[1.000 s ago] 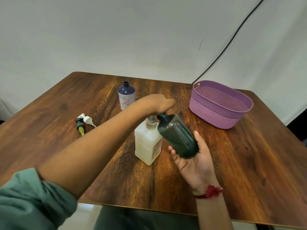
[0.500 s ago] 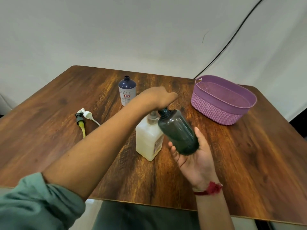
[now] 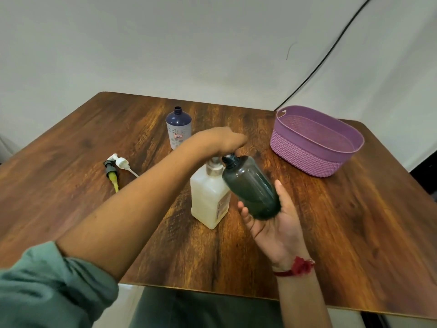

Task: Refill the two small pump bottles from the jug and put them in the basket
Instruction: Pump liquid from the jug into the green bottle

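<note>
Soft even light, wide-angle edge distortion

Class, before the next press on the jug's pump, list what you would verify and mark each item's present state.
1. Dark bottle cradled in the right hand: ok.
2. Its open neck tilted up to the spout: ok.
3. Left hand on top of the jug pump: ok.
4. Jug upright on the table: ok.
5. Spout aimed into the neck: cannot tell, the hand hides it.
6. Basket free to receive: ok.

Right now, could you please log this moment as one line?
left hand: on jug pump | right hand: holds dark bottle tilted | basket: empty
</note>
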